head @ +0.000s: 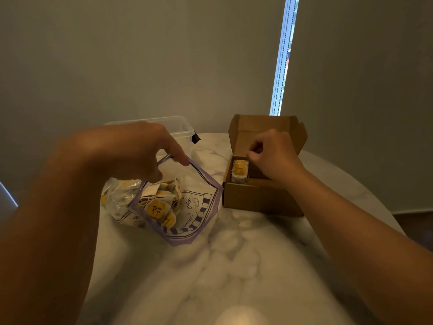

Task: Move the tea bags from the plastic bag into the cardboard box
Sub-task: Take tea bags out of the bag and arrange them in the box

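A clear plastic bag [194,207] with purple trim lies open on the marble table, holding several tea bags [155,208] with yellow tags. My left hand [140,148] pinches the bag's upper rim and holds its mouth up. To the right stands a small brown cardboard box [260,198] with its lid tilted back. A tea bag with a yellow tag [239,171] stands upright at the box's left end. My right hand [274,156] hovers over the box with fingers curled; whether it pinches anything cannot be seen.
A clear plastic container [171,127] with a black clip stands behind the bag, near the wall. The round marble table [234,266] curves away at the right. A bright window slit [282,57] runs down the wall behind the box.
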The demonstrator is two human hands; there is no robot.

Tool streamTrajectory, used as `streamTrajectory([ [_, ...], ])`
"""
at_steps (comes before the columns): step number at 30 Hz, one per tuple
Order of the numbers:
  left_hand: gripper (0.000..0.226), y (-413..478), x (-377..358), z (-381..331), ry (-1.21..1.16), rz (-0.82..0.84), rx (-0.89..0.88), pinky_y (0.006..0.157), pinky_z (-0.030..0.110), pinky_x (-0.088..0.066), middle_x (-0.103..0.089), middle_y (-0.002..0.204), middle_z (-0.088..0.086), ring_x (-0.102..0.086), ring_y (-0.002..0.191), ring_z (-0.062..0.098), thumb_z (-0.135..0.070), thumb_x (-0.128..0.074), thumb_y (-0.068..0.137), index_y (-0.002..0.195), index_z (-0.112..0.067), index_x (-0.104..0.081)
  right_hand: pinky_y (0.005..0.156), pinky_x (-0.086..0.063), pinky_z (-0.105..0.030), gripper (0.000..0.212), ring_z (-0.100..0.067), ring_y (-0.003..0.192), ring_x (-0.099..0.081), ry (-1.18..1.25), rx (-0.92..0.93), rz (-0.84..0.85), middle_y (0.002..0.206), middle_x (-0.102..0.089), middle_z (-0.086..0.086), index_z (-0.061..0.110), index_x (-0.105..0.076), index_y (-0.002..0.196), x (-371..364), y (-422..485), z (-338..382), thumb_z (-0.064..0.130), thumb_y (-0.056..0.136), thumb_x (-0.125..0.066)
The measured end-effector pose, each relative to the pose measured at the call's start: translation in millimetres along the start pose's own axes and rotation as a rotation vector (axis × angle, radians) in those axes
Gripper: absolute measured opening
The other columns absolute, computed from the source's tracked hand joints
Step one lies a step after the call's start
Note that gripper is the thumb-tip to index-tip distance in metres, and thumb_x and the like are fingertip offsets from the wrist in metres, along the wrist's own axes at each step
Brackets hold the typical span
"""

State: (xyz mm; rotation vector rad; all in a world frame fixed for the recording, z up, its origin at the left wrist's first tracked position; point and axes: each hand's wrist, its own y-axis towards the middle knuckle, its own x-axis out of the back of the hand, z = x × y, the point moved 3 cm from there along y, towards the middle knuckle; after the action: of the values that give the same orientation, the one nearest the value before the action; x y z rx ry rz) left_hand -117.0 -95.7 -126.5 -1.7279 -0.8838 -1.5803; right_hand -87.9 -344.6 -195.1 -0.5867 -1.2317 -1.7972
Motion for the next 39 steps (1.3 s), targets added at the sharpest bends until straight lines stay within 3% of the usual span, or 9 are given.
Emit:
streamTrajectory([
  [3, 0.059, -1.7, 1.1, 0.1, -0.001, -0.005, 0.007, 0.055, 0.012, -0.044, -0.041, 0.069, -0.035, -0.059, 0.068, 0.000, -0.010, -0.075, 0.082, 0.121, -0.051, -0.060, 0.060, -0.050, -0.013, 0.003, -0.006, 0.070, -0.065, 0.298, -0.038, 0.047, 0.077, -0.067, 0.011, 0.019, -0.074, 0.088, 18.8, -39.6, 25.4, 0.021, 0.087, -0.072],
  [6, 0.059, -2.8, 1.4, -1.5, 0.012, -0.012, 0.007, 0.055, 0.012, -0.044, -0.042, 0.067, -0.034, -0.061, 0.069, -0.001, -0.009, -0.075, 0.082, 0.122, -0.049, -0.060, 0.065, -0.059, -0.026, 0.004, -0.012, 0.071, -0.072, 0.683, -0.064, 0.248, 0.078, -0.074, 0.002, 0.017, -0.074, 0.089, 28.8, -77.5, 54.0, 0.017, 0.087, -0.070],
  [9, 0.058, -2.7, 0.7, -3.6, 0.016, -0.009, 0.007, 0.056, 0.012, -0.042, -0.041, 0.072, -0.033, -0.054, 0.068, -0.002, -0.008, -0.074, 0.083, 0.124, -0.047, -0.060, 0.070, -0.061, -0.031, 0.009, -0.016, 0.075, -0.074, 0.828, -0.012, 0.441, 0.083, -0.075, -0.004, 0.013, -0.074, 0.095, 26.7, -99.4, 81.1, 0.012, 0.087, -0.069],
  [15, 0.058, -2.1, -0.7, -6.9, 0.040, -0.004, 0.001, 0.060, 0.009, -0.040, -0.036, 0.075, -0.035, -0.047, 0.066, -0.006, -0.008, -0.073, 0.084, 0.127, -0.044, -0.058, 0.076, -0.060, -0.024, 0.019, -0.006, 0.083, -0.069, 0.517, 0.097, 0.482, 0.096, -0.073, 0.003, 0.017, -0.074, 0.107, -11.6, -95.3, 111.8, 0.018, 0.089, -0.069],
  [20, 0.059, -2.9, 0.9, -8.2, 0.049, -0.002, -0.002, 0.057, 0.006, -0.039, -0.036, 0.074, -0.035, -0.046, 0.064, -0.008, -0.006, -0.072, 0.084, 0.129, -0.042, -0.058, 0.083, -0.058, -0.033, 0.021, -0.015, 0.092, -0.066, 0.324, 0.192, 0.430, 0.102, -0.072, -0.004, 0.012, -0.073, 0.109, -39.0, -79.8, 129.1, 0.012, 0.090, -0.067],
  [23, 0.058, -4.2, 2.3, -8.8, 0.048, -0.007, -0.003, 0.054, 0.005, -0.039, -0.036, 0.072, -0.036, -0.045, 0.061, -0.010, -0.006, -0.072, 0.084, 0.129, -0.041, -0.058, 0.078, -0.057, -0.029, 0.019, -0.018, 0.091, -0.064, 0.259, 0.186, 0.425, 0.100, -0.070, -0.006, 0.011, -0.074, 0.106, -51.6, -73.4, 131.4, 0.010, 0.088, -0.068],
  [26, 0.058, -4.0, 2.3, -7.4, 0.043, -0.019, 0.005, 0.054, 0.006, -0.040, -0.038, 0.069, -0.036, -0.047, 0.059, -0.010, -0.006, -0.073, 0.083, 0.126, -0.043, -0.060, 0.066, -0.050, -0.025, 0.017, -0.020, 0.086, -0.064, 0.226, 0.171, 0.445, 0.095, -0.069, -0.007, 0.010, -0.075, 0.102, -61.3, -71.5, 130.5, 0.008, 0.086, -0.070],
  [34, 0.058, -2.7, 0.6, -7.5, 0.031, -0.015, 0.008, 0.056, 0.007, -0.042, -0.039, 0.069, -0.036, -0.053, 0.064, -0.007, -0.005, -0.074, 0.082, 0.124, -0.042, -0.062, 0.066, -0.045, -0.022, 0.013, -0.014, 0.079, -0.059, 0.334, 0.161, 0.390, 0.087, -0.064, -0.002, 0.011, -0.074, 0.095, -68.0, -77.8, 135.2, 0.014, 0.083, -0.074],
  [39, 0.058, -2.2, 0.3, -5.1, 0.018, -0.018, 0.006, 0.063, 0.009, -0.044, -0.042, 0.071, -0.035, -0.056, 0.069, -0.006, -0.005, -0.074, 0.082, 0.124, -0.043, -0.062, 0.076, -0.051, -0.022, 0.019, -0.016, 0.087, -0.062, 0.358, 0.149, 0.391, 0.098, -0.068, -0.006, 0.010, -0.073, 0.104, -62.9, -81.4, 133.9, 0.011, 0.086, -0.071],
])
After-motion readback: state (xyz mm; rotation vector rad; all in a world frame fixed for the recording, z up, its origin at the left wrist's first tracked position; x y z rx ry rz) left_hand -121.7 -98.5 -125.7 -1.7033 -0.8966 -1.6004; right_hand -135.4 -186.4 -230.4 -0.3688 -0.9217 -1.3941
